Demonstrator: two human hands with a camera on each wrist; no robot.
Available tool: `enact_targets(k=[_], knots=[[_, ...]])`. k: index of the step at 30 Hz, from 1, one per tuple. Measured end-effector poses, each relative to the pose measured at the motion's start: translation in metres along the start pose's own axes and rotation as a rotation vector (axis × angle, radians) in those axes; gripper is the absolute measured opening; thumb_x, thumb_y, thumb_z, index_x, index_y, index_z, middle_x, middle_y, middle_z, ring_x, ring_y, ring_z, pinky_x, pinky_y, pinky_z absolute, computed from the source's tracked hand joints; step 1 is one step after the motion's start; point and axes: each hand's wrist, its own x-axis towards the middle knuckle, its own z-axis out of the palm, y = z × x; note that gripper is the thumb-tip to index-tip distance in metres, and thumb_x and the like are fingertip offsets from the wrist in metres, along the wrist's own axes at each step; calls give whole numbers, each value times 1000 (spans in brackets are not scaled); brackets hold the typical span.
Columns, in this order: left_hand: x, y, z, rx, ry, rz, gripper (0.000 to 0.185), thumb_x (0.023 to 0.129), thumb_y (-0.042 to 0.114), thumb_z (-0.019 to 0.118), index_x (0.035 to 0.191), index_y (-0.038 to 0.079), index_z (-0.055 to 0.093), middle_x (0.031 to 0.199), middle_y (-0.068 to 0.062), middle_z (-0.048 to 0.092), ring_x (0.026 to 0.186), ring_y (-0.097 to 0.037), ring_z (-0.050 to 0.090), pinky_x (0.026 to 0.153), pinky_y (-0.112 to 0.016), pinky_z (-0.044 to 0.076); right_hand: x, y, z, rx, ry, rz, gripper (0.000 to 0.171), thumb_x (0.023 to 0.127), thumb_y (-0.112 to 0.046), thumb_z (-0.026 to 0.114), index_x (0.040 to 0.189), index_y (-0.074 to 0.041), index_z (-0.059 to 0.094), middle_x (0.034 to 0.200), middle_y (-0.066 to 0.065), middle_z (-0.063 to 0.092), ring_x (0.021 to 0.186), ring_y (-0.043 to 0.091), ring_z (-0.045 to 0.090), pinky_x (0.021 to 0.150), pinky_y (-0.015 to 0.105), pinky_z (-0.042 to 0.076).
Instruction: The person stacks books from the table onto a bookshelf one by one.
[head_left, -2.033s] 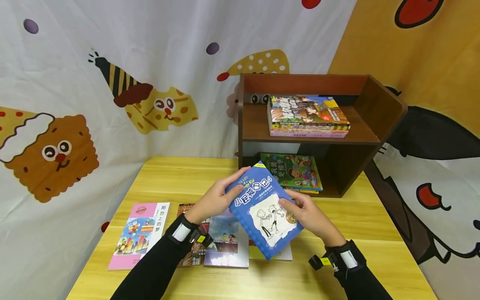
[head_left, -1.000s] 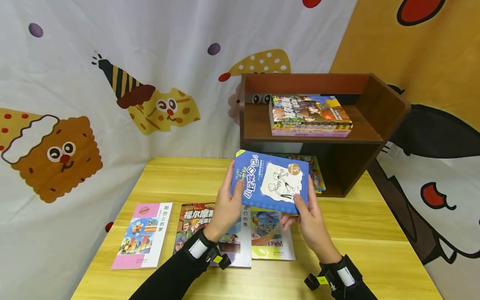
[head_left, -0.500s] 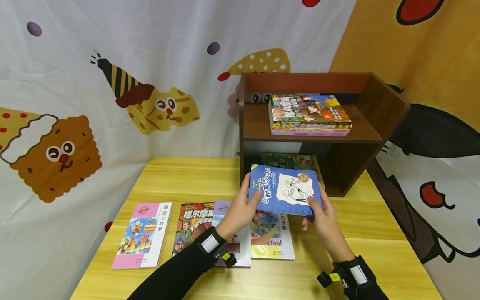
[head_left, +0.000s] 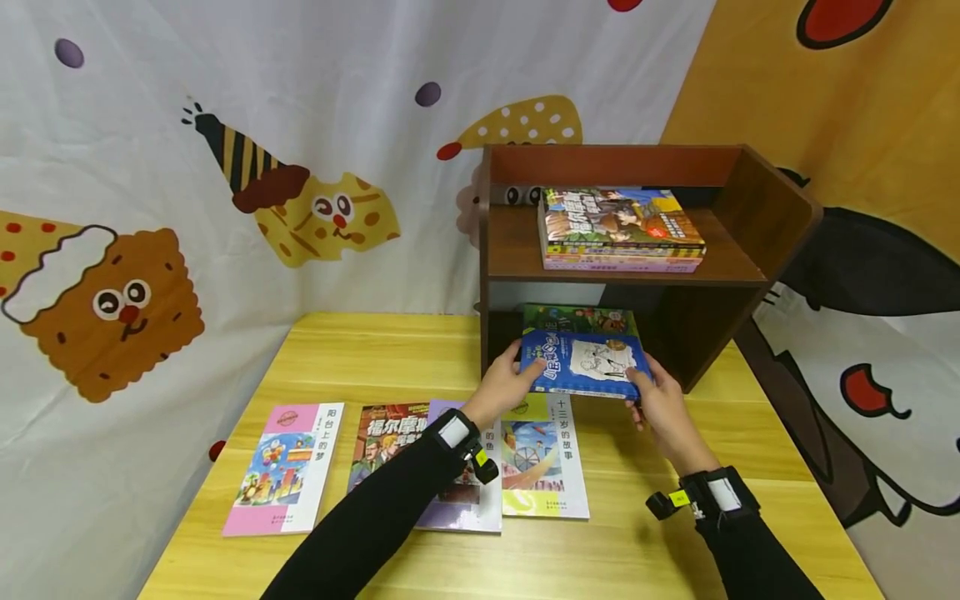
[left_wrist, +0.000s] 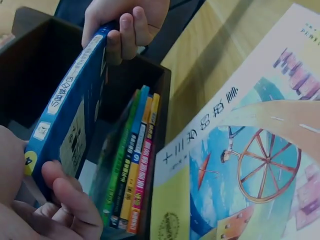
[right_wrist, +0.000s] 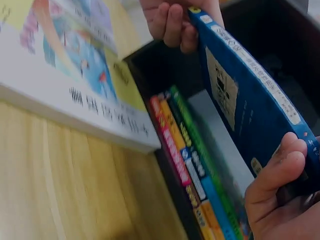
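The dark brown wooden two-tier shelf [head_left: 757, 225] stands at the far right of the yellow wooden table [head_left: 360, 350]. The blue paperback book with a cartoon cover [head_left: 581, 363], held higher and nearer a moment ago, now hovers flat over the green-topped book stack [head_left: 581, 318] in the lower compartment. Left hand [head_left: 504, 385] and right hand [head_left: 660, 402] each curl fingers round its ends, so release looks close.

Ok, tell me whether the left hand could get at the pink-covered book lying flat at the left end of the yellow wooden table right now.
Probably not at once: the left hand grips the blue paperback at the brown wooden shelf. Nothing lies over the pink-covered book; freed, it likely could.
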Motion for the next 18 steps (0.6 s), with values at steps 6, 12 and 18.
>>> enact_targets(k=[6, 12, 18], knots=[[12, -10, 6, -23, -44, -54, 84, 104, 56, 55, 168, 17, 18, 156, -18, 53, 107, -27, 68, 106, -47, 53, 23, 15, -8, 24, -68, 54, 70, 111, -42, 44, 168, -22, 9, 69, -6, 52, 51, 8, 46, 45, 27, 44], [16, -20, 1, -103, -149, -29, 89, 98, 52, 68, 167, 20, 21, 114, -13, 69, 72, -20, 55, 76, -48, 52, 28, 25, -12, 16, -113, 92, 77, 108, -47, 50, 168, -20, 9, 76, -7, 51, 55, 7, 45, 49, 25, 44], [12, -23, -7, -17, -248, 29, 93, 89, 34, 83, 164, 20, 29, 93, -2, 65, 64, -23, 55, 62, -40, 50, 20, 28, -18, -99, -110, 61, 100, 96, -52, 70, 169, -24, 9, 95, 1, 53, 68, 12, 50, 56, 29, 50]])
